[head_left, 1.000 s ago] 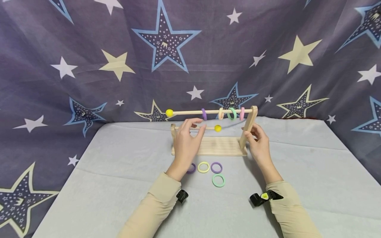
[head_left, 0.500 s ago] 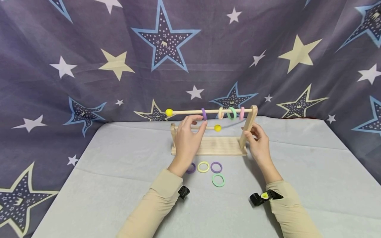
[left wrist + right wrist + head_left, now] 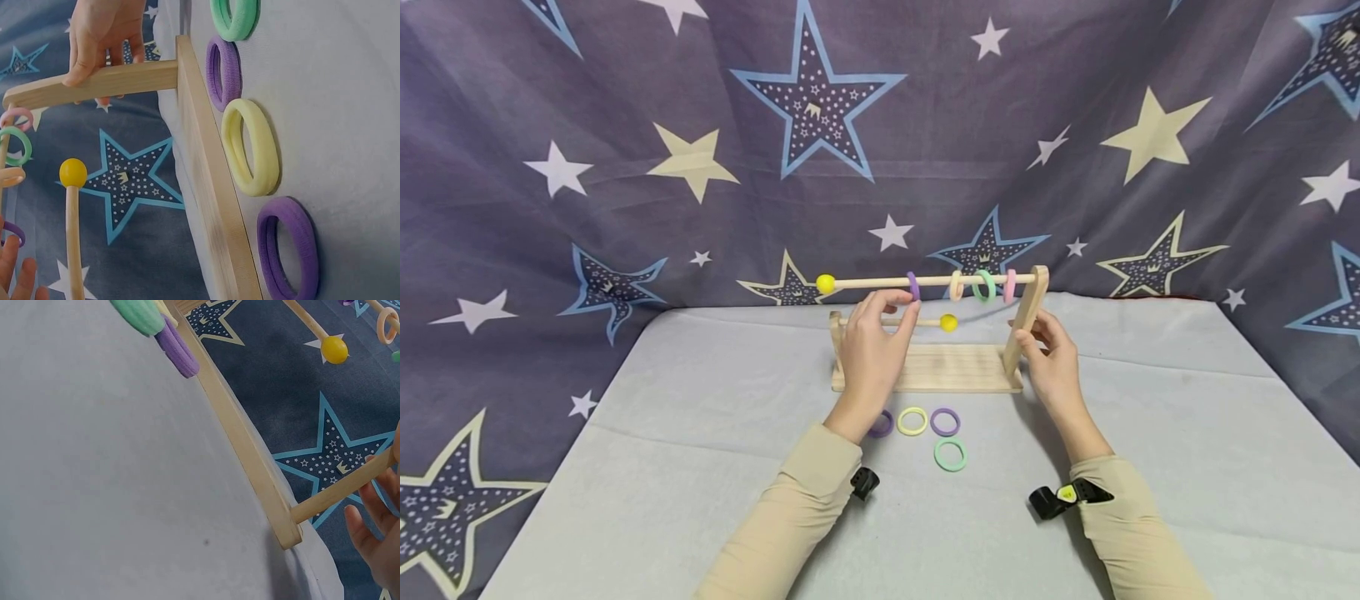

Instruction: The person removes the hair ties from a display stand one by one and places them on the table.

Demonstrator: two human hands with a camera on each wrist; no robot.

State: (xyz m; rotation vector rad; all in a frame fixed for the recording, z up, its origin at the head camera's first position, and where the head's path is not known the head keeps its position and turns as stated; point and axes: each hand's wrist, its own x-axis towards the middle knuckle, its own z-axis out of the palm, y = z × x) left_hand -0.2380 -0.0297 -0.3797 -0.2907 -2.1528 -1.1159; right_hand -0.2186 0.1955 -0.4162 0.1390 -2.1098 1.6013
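A wooden rack (image 3: 958, 368) has two rods tipped with yellow balls. On the upper rod (image 3: 880, 283) hang purple (image 3: 913, 287), peach (image 3: 957, 286), green (image 3: 984, 286) and pink (image 3: 1010, 286) hair ties, spaced apart. My left hand (image 3: 874, 350) pinches the lower edge of the purple one between thumb and forefinger; in the left wrist view only some of its fingertips (image 3: 24, 275) show beside that tie. With the thumb in front and fingers behind, my right hand (image 3: 1052, 362) grips the tall right post (image 3: 1027, 321) of the rack.
In front of the rack lie a yellow hair tie (image 3: 913, 422), a green one (image 3: 951, 455) and two purple ones (image 3: 946, 422), one partly behind the left wrist. The lower rod's yellow ball (image 3: 949, 322) sits right of the left hand. A star-patterned cloth (image 3: 820, 217) hangs behind.
My left hand has risen slightly, bringing its thumb and forefinger to the purple hair tie on the upper rod. The right hand stays on the post.
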